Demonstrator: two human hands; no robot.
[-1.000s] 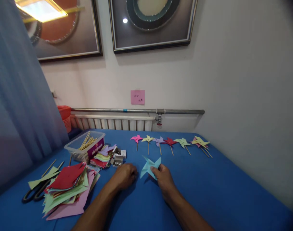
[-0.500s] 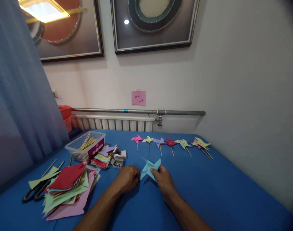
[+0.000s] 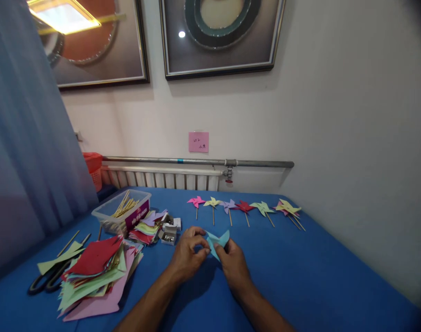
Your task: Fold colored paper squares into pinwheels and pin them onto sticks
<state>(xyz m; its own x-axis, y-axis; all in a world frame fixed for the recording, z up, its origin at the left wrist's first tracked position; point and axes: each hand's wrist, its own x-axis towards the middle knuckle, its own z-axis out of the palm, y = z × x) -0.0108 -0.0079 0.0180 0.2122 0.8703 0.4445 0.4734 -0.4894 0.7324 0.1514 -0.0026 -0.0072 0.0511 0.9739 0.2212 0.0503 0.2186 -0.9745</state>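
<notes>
A light blue paper pinwheel (image 3: 221, 240) is held above the blue table, between my two hands. My right hand (image 3: 234, 263) grips it from the right, the thumb pressed on the paper near its middle. At its left edge, the bent fingers of my left hand (image 3: 190, 253) pinch the paper, partly covering the blades there. No stick shows on this pinwheel. Left of my left hand are small open white boxes (image 3: 168, 235) with small shiny pieces inside.
Several finished pinwheels on sticks (image 3: 245, 207) lie in a row at the back. On the left are a paper stack (image 3: 96, 276), scissors (image 3: 44, 282), a smaller paper pile (image 3: 146, 230) and a clear plastic box (image 3: 103, 213) of wooden sticks. A blue curtain (image 3: 30, 138) hangs far left.
My left hand has risen from the table to the pinwheel's left edge and closed on the paper. The blades, spread out before, now look drawn together. My right hand keeps its grip.
</notes>
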